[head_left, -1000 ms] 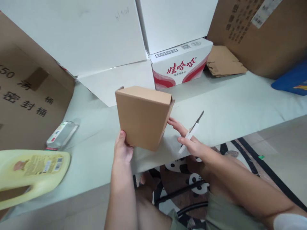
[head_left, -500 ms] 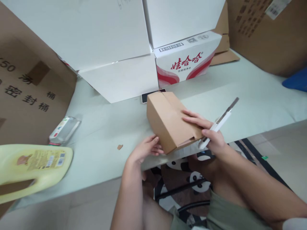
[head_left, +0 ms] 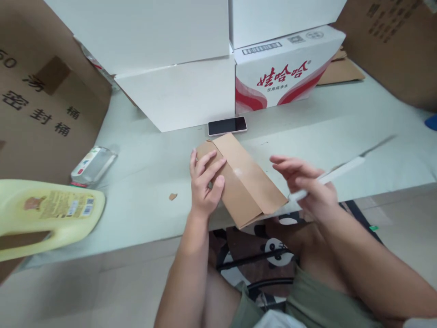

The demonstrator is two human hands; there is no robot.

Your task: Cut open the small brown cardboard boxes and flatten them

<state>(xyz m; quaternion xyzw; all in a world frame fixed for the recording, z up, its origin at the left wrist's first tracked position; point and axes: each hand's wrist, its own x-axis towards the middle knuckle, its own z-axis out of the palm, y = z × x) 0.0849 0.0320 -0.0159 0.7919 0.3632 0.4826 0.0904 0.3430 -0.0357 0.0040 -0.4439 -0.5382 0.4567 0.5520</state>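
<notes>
A brown cardboard box (head_left: 244, 184) lies slanted at the table's front edge, its near corner sticking out past it. A lengthwise seam runs along its upper face. My left hand (head_left: 206, 184) rests on the left part of that face with its fingers spread and the thumb apart. Off the box's right side, my right hand (head_left: 307, 182) is closed around a white utility knife (head_left: 341, 171). The knife's long blade, blurred by motion, points up and right, away from the box. The fingers of this hand do not touch the box.
A phone (head_left: 227, 126) lies behind the box, before stacked white cartons (head_left: 198, 93) and a red-and-white carton (head_left: 290, 75). At left are a yellow jug (head_left: 85, 196), a clear bottle (head_left: 95, 166), a cardboard scrap (head_left: 173, 197) and a large carton (head_left: 54, 109). Another large carton (head_left: 392, 45) stands at right.
My left hand has gone from the box's near left corner up onto its upper face. My right hand has let go of the box and moved right with the knife. The box has turned.
</notes>
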